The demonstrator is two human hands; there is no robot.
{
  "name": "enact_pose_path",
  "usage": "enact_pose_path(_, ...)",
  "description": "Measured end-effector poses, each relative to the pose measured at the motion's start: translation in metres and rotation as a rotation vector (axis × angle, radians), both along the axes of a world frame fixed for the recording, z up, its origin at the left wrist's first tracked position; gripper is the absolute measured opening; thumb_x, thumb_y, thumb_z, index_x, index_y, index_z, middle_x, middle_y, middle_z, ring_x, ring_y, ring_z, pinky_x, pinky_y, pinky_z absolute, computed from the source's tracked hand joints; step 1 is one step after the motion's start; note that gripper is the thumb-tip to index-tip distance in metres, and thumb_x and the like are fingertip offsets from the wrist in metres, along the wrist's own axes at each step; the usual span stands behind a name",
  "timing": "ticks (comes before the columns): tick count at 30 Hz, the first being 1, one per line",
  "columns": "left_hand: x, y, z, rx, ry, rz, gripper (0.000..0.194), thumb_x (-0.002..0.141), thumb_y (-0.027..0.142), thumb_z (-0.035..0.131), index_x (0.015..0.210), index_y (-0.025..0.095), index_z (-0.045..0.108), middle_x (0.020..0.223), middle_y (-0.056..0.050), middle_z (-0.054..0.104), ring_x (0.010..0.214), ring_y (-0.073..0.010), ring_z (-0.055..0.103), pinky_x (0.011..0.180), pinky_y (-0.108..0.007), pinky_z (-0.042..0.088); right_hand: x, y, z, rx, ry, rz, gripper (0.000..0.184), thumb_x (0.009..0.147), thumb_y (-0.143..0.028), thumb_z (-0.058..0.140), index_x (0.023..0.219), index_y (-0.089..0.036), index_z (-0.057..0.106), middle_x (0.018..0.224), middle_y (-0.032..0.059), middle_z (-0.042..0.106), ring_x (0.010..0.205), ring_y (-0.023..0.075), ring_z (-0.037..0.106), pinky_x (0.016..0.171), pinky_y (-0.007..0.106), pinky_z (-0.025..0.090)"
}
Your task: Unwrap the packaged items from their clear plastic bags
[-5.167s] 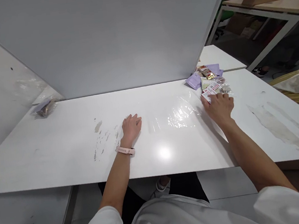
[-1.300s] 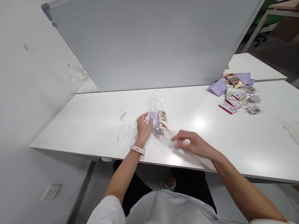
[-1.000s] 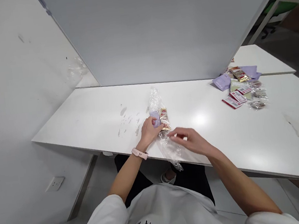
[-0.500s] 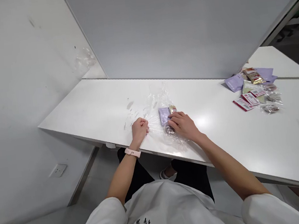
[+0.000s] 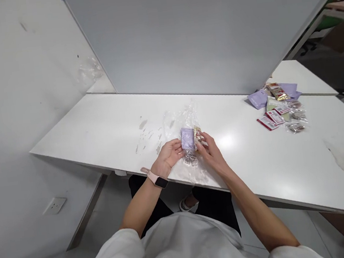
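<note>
- Bringing both hands to a small group of packets at the centre of the frame, on the white table (image 5: 111,124).
- Keeping left hand (image 5: 169,155) open and palm partly up, with fingers loosely bent beside the purple packet (image 5: 187,139); pinching nothing visible.
- Curling right hand (image 5: 211,152) at the right side of the gold packet (image 5: 196,133), with thumb and fingers close to it; cannot tell how firmly pressed.
- Already set together: purple packet, gold packet and, just below, a clear-bagged item (image 5: 190,159).
- Not yet neatly closed, judging by loose, crumpled edges: clear film (image 5: 190,113) around the group.
- Lying well apart, at right of frame: purple pouches (image 5: 258,99), a gold-and-red sachet (image 5: 277,91), red-edged cards (image 5: 267,123) and clear-wrapped pieces (image 5: 296,128).
- Seemingly partway along, with packets grouped but film unsettled.
</note>
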State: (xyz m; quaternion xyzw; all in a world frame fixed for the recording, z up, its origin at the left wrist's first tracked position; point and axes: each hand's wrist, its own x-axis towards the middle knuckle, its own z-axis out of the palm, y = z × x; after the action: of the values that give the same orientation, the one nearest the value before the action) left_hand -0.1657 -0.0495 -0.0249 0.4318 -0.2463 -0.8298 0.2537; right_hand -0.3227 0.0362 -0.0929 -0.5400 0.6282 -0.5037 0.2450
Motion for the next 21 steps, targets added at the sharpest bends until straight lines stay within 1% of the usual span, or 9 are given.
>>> enact_pose_path(1, -0.005, 0.000, 0.002, 0.027, 0.037, -0.019, 0.012, 0.082, 0.013, 0.064, 0.094, 0.012, 0.063, 0.087, -0.009, 0.067, 0.076, -0.0151, 0.064, 0.085, -0.031, 0.054, 0.002, 0.000, 0.001, 0.025, -0.079, -0.004, 0.060, 0.099, -0.058, 0.043, 0.153, -0.031, 0.036, 0.158, 0.0121, 0.037, 0.140, 0.0266, 0.044, 0.106, 0.047, 0.048)
enact_pose_path(3, -0.018, 0.004, 0.008, -0.022, 0.100, -0.056, 0.013, 0.083, 0.014, 0.062, 0.095, 0.012, 0.065, 0.095, -0.011, 0.069, 0.087, -0.0172, 0.067, 0.091, -0.030, 0.053, 0.003, -0.002, 0.005, 0.083, -0.216, -0.028, 0.061, 0.098, -0.061, 0.043, 0.152, -0.032, 0.040, 0.158, 0.0095, 0.039, 0.142, 0.0260, 0.043, 0.110, 0.046, 0.044)
enact_pose_path(6, -0.046, 0.020, 0.018, -0.266, 0.068, -0.100, 0.031, 0.082, 0.018, 0.066, 0.113, 0.014, 0.066, 0.131, -0.014, 0.064, 0.125, -0.0230, 0.058, 0.109, -0.033, 0.044, -0.011, -0.003, 0.010, 0.136, -0.309, -0.034, 0.060, 0.097, -0.063, 0.041, 0.145, -0.028, 0.050, 0.151, 0.0077, 0.050, 0.140, 0.0265, 0.047, 0.116, 0.048, 0.038)
enact_pose_path(8, -0.062, 0.033, 0.020, -0.444, -0.036, -0.234, 0.044, 0.083, 0.022, 0.065, 0.127, 0.017, 0.062, 0.148, -0.013, 0.052, 0.139, -0.0267, 0.047, 0.115, -0.038, 0.039, -0.029, 0.002, 0.010, 0.161, -0.335, -0.084, 0.060, 0.095, -0.063, 0.046, 0.138, -0.024, 0.058, 0.142, 0.0096, 0.059, 0.130, 0.0290, 0.055, 0.110, 0.049, 0.044)
enact_pose_path(11, -0.069, 0.047, 0.012, -0.809, -0.211, -0.557, 0.049, 0.090, 0.030, 0.058, 0.138, 0.022, 0.056, 0.156, -0.012, 0.044, 0.146, -0.0313, 0.037, 0.118, -0.049, 0.033, -0.058, 0.021, 0.010, 0.162, -0.285, -0.301, 0.059, 0.089, -0.060, 0.058, 0.134, -0.022, 0.061, 0.137, 0.0126, 0.062, 0.122, 0.0307, 0.060, 0.099, 0.049, 0.051)
enact_pose_path(14, -0.054, 0.052, -0.002, -1.287, -0.376, -0.756, 0.049, 0.092, 0.037, 0.061, 0.138, 0.022, 0.056, 0.158, -0.013, 0.041, 0.149, -0.0325, 0.030, 0.121, -0.055, 0.025, -0.072, 0.046, 0.014, 0.091, -0.124, -0.449, 0.050, 0.090, -0.054, 0.060, 0.130, -0.024, 0.063, 0.136, 0.0124, 0.062, 0.120, 0.0294, 0.060, 0.096, 0.049, 0.053)
enact_pose_path(17, -0.030, 0.049, -0.014, -1.602, -0.418, -0.895, 0.052, 0.087, 0.030, 0.070, 0.137, 0.022, 0.057, 0.150, -0.014, 0.049, 0.140, -0.0308, 0.042, 0.118, -0.052, 0.030, -0.065, 0.062, 0.022, -0.070, 0.144, -0.354, 0.031, 0.095, -0.043, 0.055, 0.118, -0.027, 0.069, 0.129, 0.0088, 0.066, 0.122, 0.0273, 0.058, 0.101, 0.050, 0.049)
enact_pose_path(19, -0.017, 0.043, -0.017, -1.679, -0.452, -0.942, 0.045, 0.088, 0.019, 0.067, 0.132, 0.024, 0.061, 0.131, -0.010, 0.063, 0.124, -0.0273, 0.053, 0.109, -0.048, 0.039, -0.054, 0.063, 0.025, -0.144, 0.269, -0.180, 0.025, 0.099, -0.035, 0.052, 0.114, -0.029, 0.071, 0.126, 0.0062, 0.068, 0.123, 0.0251, 0.057, 0.104, 0.049, 0.047)
enact_pose_path(21, -0.005, 0.034, -0.018, -1.683, -0.493, -0.941, 0.031, 0.091, 0.012, 0.057, 0.117, 0.024, 0.068, 0.106, -0.006, 0.070, 0.104, -0.0233, 0.061, 0.103, -0.045, 0.042, -0.042, 0.059, 0.024, -0.134, 0.330, -0.002, 0.026, 0.100, -0.032, 0.049, 0.113, -0.029, 0.071, 0.124, 0.0057, 0.069, 0.122, 0.0244, 0.057, 0.103, 0.047, 0.047)
